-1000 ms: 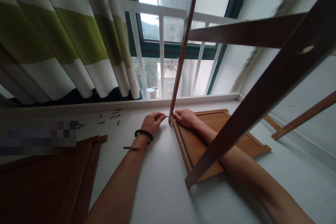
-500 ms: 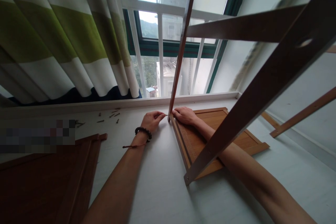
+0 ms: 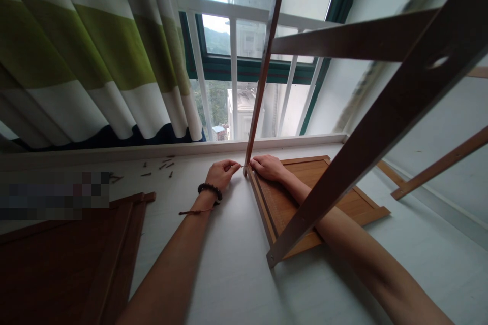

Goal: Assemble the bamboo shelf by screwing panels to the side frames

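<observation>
My left hand (image 3: pixel 220 174), with a dark bead bracelet at the wrist, pinches a small screw (image 3: pixel 242 166) whose tip meets the foot of the thin wooden post (image 3: pixel 254 122). Opposite it, on the post's right side, my right hand (image 3: pixel 268 167) is closed over the far corner of the brown wooden panel (image 3: pixel 305 175), its fingers curled at the post. That panel lies low between the post and the thick near leg (image 3: pixel 343 162) of the wooden frame. My right forearm passes beneath this leg. The fingertips hide most of the screw.
Several loose screws (image 3: pixel 166 163) lie on the white floor (image 3: pixel 224 264) left of my left hand. A darker wooden panel (image 3: pixel 68 269) is at the lower left. Behind are a curtain (image 3: pixel 95 61) and a window with white railing (image 3: pixel 232 76). Another wooden piece (image 3: pixel 442 162) stands at the right.
Both hands keep their places at the post's foot. The view has shifted very slightly; nothing else has visibly moved.
</observation>
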The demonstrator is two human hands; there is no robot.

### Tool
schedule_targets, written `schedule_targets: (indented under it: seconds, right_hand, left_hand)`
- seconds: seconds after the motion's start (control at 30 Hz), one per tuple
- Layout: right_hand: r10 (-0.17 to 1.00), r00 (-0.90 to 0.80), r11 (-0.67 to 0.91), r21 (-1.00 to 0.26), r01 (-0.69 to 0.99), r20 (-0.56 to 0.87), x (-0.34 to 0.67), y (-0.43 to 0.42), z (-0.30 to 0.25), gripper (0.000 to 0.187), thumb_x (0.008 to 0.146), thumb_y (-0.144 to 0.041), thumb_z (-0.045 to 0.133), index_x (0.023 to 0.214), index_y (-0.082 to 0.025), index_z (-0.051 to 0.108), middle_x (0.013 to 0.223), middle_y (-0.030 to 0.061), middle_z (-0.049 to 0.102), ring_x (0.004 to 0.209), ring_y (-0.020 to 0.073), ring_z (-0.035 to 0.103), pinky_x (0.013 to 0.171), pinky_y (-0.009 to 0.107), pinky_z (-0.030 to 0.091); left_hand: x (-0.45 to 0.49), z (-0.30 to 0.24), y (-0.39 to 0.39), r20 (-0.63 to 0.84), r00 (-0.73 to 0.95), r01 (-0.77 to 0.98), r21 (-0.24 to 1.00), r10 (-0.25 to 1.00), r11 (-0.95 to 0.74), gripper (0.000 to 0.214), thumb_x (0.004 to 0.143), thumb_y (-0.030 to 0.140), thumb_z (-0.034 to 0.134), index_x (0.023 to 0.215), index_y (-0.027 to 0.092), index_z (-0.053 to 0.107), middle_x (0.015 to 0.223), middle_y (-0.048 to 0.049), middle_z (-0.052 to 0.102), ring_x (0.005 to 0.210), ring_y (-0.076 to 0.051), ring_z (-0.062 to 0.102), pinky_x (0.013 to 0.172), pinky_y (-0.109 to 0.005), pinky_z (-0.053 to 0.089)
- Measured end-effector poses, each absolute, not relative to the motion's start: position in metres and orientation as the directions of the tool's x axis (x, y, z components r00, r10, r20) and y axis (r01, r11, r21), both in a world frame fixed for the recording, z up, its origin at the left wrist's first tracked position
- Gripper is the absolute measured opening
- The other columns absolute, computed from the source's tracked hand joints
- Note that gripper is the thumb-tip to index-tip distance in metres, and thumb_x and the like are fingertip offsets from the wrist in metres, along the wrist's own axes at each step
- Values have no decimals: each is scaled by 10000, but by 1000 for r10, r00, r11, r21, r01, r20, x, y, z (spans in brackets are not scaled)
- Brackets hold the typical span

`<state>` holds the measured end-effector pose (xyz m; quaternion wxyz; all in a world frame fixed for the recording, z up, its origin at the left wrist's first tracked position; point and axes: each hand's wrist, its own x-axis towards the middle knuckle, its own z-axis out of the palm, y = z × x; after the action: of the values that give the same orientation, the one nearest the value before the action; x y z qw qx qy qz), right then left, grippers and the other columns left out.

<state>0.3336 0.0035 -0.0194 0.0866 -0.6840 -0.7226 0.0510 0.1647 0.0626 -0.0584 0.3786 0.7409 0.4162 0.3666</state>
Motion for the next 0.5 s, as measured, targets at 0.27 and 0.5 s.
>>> schedule_targets:
  seconds: [0.27,0.5]
  right_hand:
    - [996,-56,68,-215,974,65,335,1,-19,445,960,-382,256,959,-205,664,1002,49,690,939,176,602,762,225,363]
    - [998,-34,46,-221,974,56,335,2,-19,430,958,-379,277,1003,-202,666,1048,57,682,962,180,592,784,226,358]
  left_hand:
    - [169,-54,55,315,149,636,696,937,-334,373,616,461,710,850,176,660,899,-65,569,761,-178,562,711,-289,441]
    - [168,-51,52,208,377,657,627,903,-419,309,768,484,547,778,206,680,746,-42,665,738,-193,592,632,-273,383]
